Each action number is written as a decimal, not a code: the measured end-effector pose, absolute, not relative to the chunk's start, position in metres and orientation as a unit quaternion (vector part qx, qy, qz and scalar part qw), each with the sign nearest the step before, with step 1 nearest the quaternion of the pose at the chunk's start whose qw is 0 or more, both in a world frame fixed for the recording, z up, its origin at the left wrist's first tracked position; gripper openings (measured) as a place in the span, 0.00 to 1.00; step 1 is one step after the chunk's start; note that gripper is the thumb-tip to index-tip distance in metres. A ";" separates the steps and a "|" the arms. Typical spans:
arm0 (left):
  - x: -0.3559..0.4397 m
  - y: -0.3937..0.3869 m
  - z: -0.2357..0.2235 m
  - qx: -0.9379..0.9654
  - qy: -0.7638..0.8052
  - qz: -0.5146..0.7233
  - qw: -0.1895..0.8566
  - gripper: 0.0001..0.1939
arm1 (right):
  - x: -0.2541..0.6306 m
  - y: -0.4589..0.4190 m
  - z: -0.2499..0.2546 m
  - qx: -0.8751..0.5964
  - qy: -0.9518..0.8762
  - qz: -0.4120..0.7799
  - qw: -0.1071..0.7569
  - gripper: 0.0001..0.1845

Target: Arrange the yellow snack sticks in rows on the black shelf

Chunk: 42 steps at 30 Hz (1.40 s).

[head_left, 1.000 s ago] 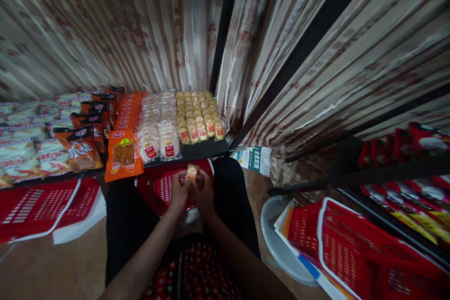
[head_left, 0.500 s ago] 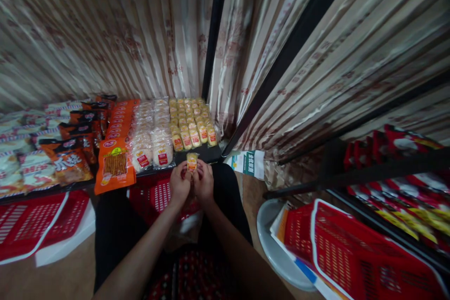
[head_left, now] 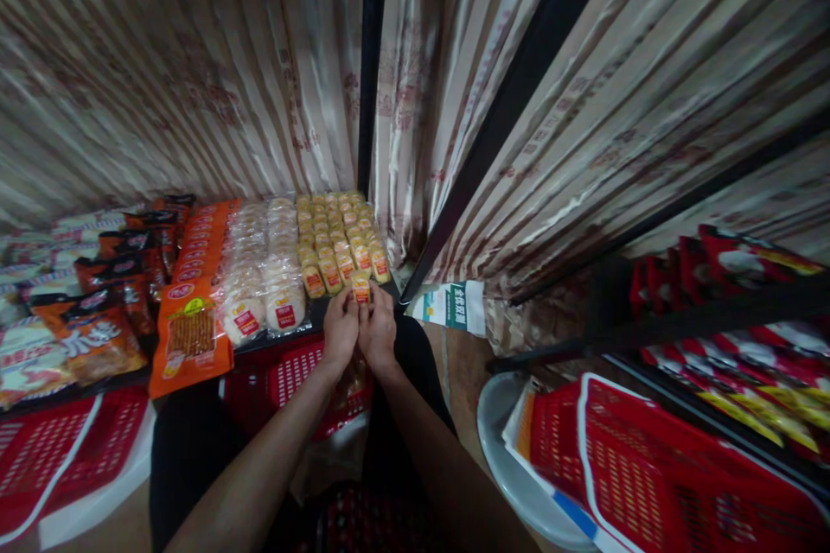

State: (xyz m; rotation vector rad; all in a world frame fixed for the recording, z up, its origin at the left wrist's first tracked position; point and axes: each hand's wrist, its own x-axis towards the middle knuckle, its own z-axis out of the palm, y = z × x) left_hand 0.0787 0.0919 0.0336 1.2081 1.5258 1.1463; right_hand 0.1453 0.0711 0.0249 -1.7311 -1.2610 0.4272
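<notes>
My left hand (head_left: 340, 330) and my right hand (head_left: 379, 330) are side by side, both pinching one small yellow snack packet (head_left: 360, 287) with a red label. The packet is at the front edge of a low black shelf (head_left: 317, 315), at the near end of several rows of the same yellow packets (head_left: 337, 235). Beside those rows lie clear packs of white round cakes (head_left: 267, 276) and orange snack bags (head_left: 192, 328). My forearms reach up from the bottom of the view.
A red plastic basket (head_left: 304, 371) sits under my hands, another red basket (head_left: 674, 467) at lower right on a grey tub (head_left: 512, 458). More bags (head_left: 71, 311) fill the shelf's left. Striped curtains (head_left: 194, 78) hang behind black posts (head_left: 369, 60). A shelf of red packs (head_left: 745, 294) stands right.
Both hands have carried the yellow packet up and forward from over the red basket to the shelf's front edge, at the end of the yellow rows. The view has shifted left.
</notes>
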 end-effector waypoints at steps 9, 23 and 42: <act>0.093 0.108 0.039 0.504 0.628 0.423 0.416 0.17 | 0.156 0.094 0.014 -0.685 -0.534 0.172 0.465 0.28; 0.096 0.118 0.029 0.555 0.647 0.393 0.345 0.20 | 0.162 0.103 0.002 -0.647 -0.535 0.186 0.510 0.25; 0.091 0.107 0.023 0.609 0.596 0.417 0.315 0.19 | 0.159 0.094 0.004 -0.663 -0.535 0.167 0.496 0.21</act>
